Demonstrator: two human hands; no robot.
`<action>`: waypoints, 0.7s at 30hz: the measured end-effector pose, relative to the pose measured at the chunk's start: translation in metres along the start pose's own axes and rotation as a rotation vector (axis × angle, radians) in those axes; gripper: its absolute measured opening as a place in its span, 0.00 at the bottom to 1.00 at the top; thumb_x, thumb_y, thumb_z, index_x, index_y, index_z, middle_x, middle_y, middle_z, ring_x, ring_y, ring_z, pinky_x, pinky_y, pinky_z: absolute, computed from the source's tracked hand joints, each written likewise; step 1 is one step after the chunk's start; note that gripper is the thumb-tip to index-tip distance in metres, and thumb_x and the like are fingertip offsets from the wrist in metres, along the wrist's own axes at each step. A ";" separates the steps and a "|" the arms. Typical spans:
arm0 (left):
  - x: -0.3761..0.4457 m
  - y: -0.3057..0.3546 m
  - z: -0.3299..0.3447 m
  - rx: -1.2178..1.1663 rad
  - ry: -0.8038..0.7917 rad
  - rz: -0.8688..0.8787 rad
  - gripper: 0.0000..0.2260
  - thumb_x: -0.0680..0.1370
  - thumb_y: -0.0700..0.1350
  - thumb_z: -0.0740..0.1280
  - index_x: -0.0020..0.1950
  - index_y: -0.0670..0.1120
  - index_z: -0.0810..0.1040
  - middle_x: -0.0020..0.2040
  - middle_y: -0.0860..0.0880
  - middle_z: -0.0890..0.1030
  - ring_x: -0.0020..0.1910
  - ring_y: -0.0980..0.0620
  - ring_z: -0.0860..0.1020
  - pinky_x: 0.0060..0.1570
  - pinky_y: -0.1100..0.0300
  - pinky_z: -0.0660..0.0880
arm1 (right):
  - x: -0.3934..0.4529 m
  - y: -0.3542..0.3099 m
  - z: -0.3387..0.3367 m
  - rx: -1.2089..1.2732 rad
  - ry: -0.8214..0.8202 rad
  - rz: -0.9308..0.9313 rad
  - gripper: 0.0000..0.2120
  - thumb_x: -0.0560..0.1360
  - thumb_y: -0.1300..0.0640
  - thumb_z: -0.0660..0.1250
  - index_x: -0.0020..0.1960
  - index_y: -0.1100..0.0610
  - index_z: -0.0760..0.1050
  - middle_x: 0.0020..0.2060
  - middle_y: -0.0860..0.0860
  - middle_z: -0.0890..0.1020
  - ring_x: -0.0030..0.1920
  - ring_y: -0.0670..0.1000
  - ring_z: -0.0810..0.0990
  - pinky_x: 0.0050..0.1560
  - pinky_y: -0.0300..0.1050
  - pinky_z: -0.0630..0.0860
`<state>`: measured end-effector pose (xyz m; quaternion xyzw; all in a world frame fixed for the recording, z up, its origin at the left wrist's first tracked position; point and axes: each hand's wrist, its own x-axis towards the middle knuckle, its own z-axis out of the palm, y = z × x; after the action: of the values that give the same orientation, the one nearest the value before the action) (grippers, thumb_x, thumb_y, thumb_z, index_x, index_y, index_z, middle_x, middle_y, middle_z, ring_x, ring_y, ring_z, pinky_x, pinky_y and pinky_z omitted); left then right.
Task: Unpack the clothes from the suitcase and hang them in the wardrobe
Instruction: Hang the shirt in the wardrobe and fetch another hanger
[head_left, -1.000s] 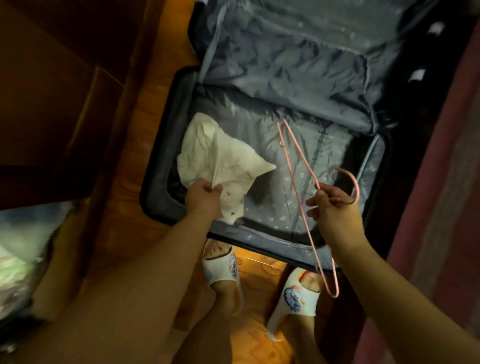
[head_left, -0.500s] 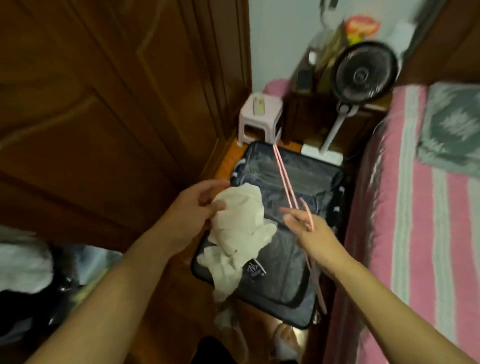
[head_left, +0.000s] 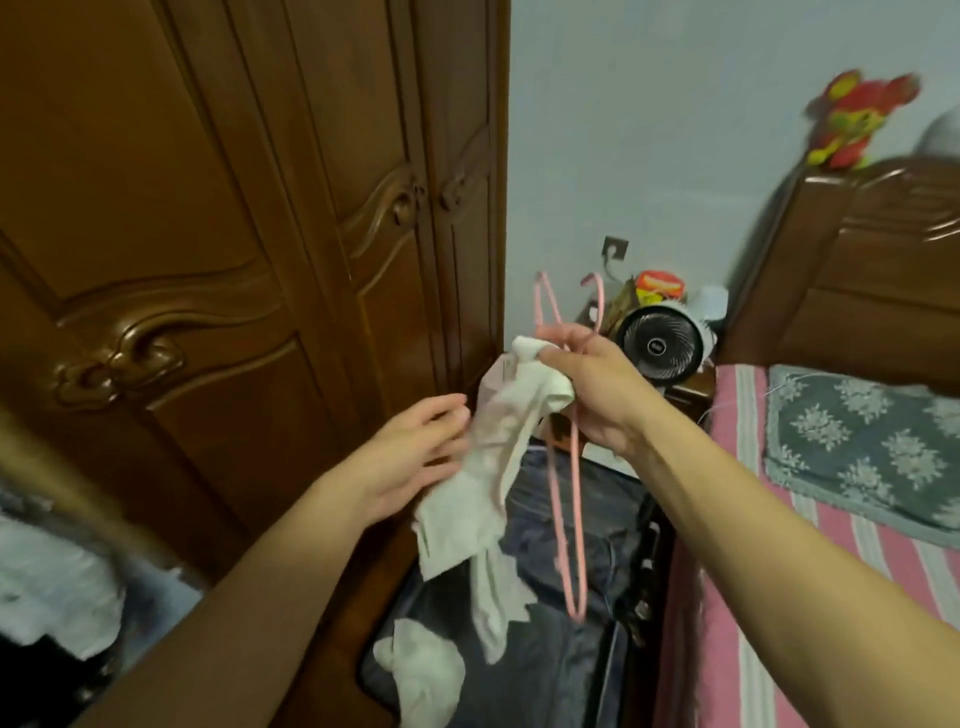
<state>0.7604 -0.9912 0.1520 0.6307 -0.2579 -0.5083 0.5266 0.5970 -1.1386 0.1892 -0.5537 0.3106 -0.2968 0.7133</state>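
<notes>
The right hand (head_left: 592, 395) had its grip closed around both the top of a white garment (head_left: 493, 457) and a pink hanger (head_left: 566, 457), held up in front of the closed wooden wardrobe (head_left: 234, 234). The left hand (head_left: 415, 457) was relaxed, its fingers spread loosely against the hanging cloth without curling round it. Below them the open suitcase (head_left: 571, 649) lay on the floor between wardrobe and bed (head_left: 831, 519), with another pale garment (head_left: 421, 670) in it.

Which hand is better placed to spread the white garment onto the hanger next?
Left. The left hand touches the white garment with loose fingers; the right hand grips both it and the pink hanger.
</notes>
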 end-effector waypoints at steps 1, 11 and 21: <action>-0.005 -0.001 0.011 0.037 -0.071 0.068 0.22 0.79 0.44 0.71 0.72 0.55 0.72 0.63 0.52 0.79 0.63 0.53 0.79 0.67 0.51 0.75 | -0.002 -0.012 0.007 -0.054 -0.016 -0.017 0.09 0.79 0.64 0.66 0.58 0.57 0.78 0.45 0.61 0.79 0.42 0.57 0.79 0.44 0.51 0.78; 0.008 -0.026 0.041 0.547 0.309 0.292 0.12 0.78 0.37 0.63 0.49 0.52 0.82 0.44 0.53 0.84 0.44 0.51 0.82 0.39 0.58 0.76 | -0.020 -0.108 0.000 -0.174 0.187 -0.195 0.05 0.78 0.67 0.66 0.52 0.62 0.78 0.46 0.56 0.81 0.46 0.54 0.83 0.39 0.46 0.83; -0.004 0.067 -0.030 0.476 0.239 -0.163 0.08 0.78 0.44 0.66 0.56 0.48 0.79 0.51 0.44 0.86 0.44 0.45 0.86 0.42 0.48 0.82 | -0.004 -0.084 -0.089 -0.376 0.395 0.040 0.04 0.77 0.63 0.69 0.52 0.61 0.79 0.54 0.60 0.80 0.49 0.58 0.83 0.36 0.51 0.83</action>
<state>0.8006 -0.9965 0.2130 0.8108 -0.2546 -0.3962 0.3475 0.5190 -1.2072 0.2547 -0.6015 0.5041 -0.3219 0.5296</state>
